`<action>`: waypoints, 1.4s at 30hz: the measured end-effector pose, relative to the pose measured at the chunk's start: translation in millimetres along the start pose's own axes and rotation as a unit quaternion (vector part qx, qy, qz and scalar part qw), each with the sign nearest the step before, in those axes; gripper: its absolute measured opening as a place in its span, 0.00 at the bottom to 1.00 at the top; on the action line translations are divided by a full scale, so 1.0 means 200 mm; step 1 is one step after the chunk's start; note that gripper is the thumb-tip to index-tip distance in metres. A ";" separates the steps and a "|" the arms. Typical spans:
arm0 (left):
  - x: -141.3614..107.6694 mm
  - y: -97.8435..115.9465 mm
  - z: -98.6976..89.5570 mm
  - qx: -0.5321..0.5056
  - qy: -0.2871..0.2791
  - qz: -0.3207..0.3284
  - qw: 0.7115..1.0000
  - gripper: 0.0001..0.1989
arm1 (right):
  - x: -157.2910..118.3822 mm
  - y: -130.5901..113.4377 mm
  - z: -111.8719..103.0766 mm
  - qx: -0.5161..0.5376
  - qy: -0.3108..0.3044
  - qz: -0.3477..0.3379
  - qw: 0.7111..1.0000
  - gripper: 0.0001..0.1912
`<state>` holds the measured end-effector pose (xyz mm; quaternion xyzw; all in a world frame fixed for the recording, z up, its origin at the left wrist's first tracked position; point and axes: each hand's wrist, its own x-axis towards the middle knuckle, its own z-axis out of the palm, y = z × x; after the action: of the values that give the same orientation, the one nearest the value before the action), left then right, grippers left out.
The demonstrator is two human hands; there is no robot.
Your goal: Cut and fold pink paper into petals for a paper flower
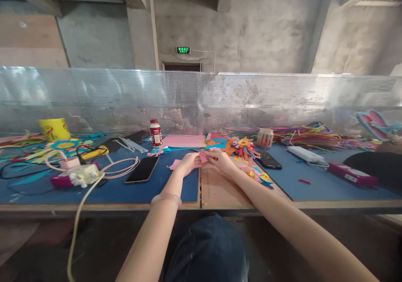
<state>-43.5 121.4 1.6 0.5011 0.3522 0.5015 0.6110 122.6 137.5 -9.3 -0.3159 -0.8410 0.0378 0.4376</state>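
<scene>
My left hand (188, 164) is closed on a small piece of pink paper (203, 158) above the middle of the table. My right hand (221, 161) meets it from the other side, its fingers wrapped round what looks like a pair of scissors (215, 158); a dark handle shows at the fingers and a thin grey blade points left over the paper. Another pink scrap (174, 164) lies beside my left hand. Cut pieces of pink, yellow and blue paper (256, 174) are heaped to the right of my right hand, below an orange and red paper flower (243, 147).
A black phone (143, 169) lies left, near a power strip (77, 176) with a looped cable. A red bottle (155, 133) stands behind pink sheets (184, 141). Another phone (270, 160), a white power strip (306, 154) and coloured pipe cleaners (309, 136) are right. A perforated metal screen (125, 99) runs behind.
</scene>
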 end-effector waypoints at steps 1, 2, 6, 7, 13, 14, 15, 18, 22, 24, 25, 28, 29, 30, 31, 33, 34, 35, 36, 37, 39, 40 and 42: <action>0.00 0.00 0.00 -0.006 0.003 -0.004 1.000 0.12 | 0.00 0.01 0.00 -0.017 -0.004 -0.015 1.000 0.16; 0.00 0.00 0.00 -0.010 0.005 -0.007 1.000 0.12 | -0.01 0.01 0.00 -0.034 -0.010 -0.025 0.999 0.16; 0.00 -0.01 -0.01 0.010 -0.016 0.012 1.000 0.11 | -0.02 0.00 0.00 -0.091 -0.046 -0.052 0.993 0.16; 0.00 -0.02 -0.02 0.021 -0.024 0.022 0.999 0.11 | -0.02 -0.01 0.00 -0.102 -0.052 -0.056 0.992 0.16; 0.02 -0.05 -0.06 0.049 -0.061 0.054 0.995 0.10 | -0.04 -0.05 0.01 -0.080 -0.046 -0.053 0.994 0.14; 0.02 -0.06 -0.06 0.052 -0.065 0.054 0.995 0.10 | -0.03 -0.05 0.01 -0.064 -0.042 -0.053 0.996 0.14; 0.02 -0.06 -0.06 0.057 -0.068 0.054 0.995 0.10 | -0.03 -0.06 0.01 -0.048 -0.037 -0.049 0.997 0.15; 0.01 -0.05 -0.05 0.071 -0.069 0.054 0.994 0.10 | -0.01 -0.07 0.00 -0.006 -0.024 -0.020 0.999 0.15; 0.00 -0.03 -0.04 0.087 -0.051 0.049 0.994 0.07 | 0.00 -0.08 -0.02 0.047 -0.040 0.047 0.997 0.14; -0.01 -0.02 -0.03 0.096 -0.047 0.043 0.993 0.07 | 0.01 -0.08 -0.03 0.075 -0.050 0.074 0.993 0.15; -0.01 -0.02 -0.03 0.098 -0.045 0.039 0.993 0.07 | 0.01 -0.08 -0.03 0.090 -0.052 0.083 0.991 0.15; -0.01 -0.02 -0.03 0.089 -0.036 0.028 0.995 0.09 | 0.01 -0.08 -0.04 0.148 -0.042 0.105 0.983 0.15; 0.00 -0.03 -0.03 0.083 -0.034 0.027 0.996 0.09 | 0.00 -0.08 -0.04 0.170 -0.039 0.117 0.978 0.16; 0.00 -0.03 -0.03 0.077 -0.032 0.027 0.996 0.09 | 0.00 -0.07 -0.04 0.193 -0.038 0.134 0.971 0.17; 0.00 -0.03 -0.03 0.072 -0.032 0.028 0.996 0.09 | 0.00 -0.07 -0.04 0.216 -0.040 0.154 0.964 0.18; 0.01 -0.03 -0.04 0.069 -0.031 0.030 0.997 0.10 | 0.00 -0.06 -0.03 0.261 -0.043 0.191 0.945 0.20; 0.01 -0.03 -0.04 0.069 -0.032 0.031 0.997 0.11 | 0.00 -0.06 -0.03 0.282 -0.045 0.204 0.936 0.22; 0.00 -0.03 -0.04 0.071 -0.033 0.032 0.996 0.11 | 0.00 -0.05 -0.03 0.301 -0.044 0.212 0.929 0.22; 0.00 -0.03 -0.04 0.073 -0.038 0.035 0.996 0.12 | -0.01 -0.04 -0.02 0.315 -0.042 0.218 0.923 0.23; 0.00 -0.03 -0.04 0.075 -0.044 0.039 0.995 0.12 | -0.01 -0.04 -0.02 0.324 -0.040 0.224 0.918 0.23; -0.01 -0.03 -0.03 0.078 -0.056 0.045 0.994 0.12 | 0.00 -0.02 -0.01 0.325 -0.036 0.236 0.915 0.23; -0.01 -0.03 -0.03 0.078 -0.059 0.047 0.994 0.12 | 0.00 -0.02 0.00 0.319 -0.036 0.239 0.916 0.22; -0.01 -0.03 -0.03 0.080 -0.062 0.047 0.994 0.11 | 0.00 -0.02 0.00 0.310 -0.039 0.239 0.919 0.21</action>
<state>-49.1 121.3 -5.4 0.5945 0.3289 0.4678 0.5653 121.1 134.8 -8.3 -0.3544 -0.7028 0.4122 0.4588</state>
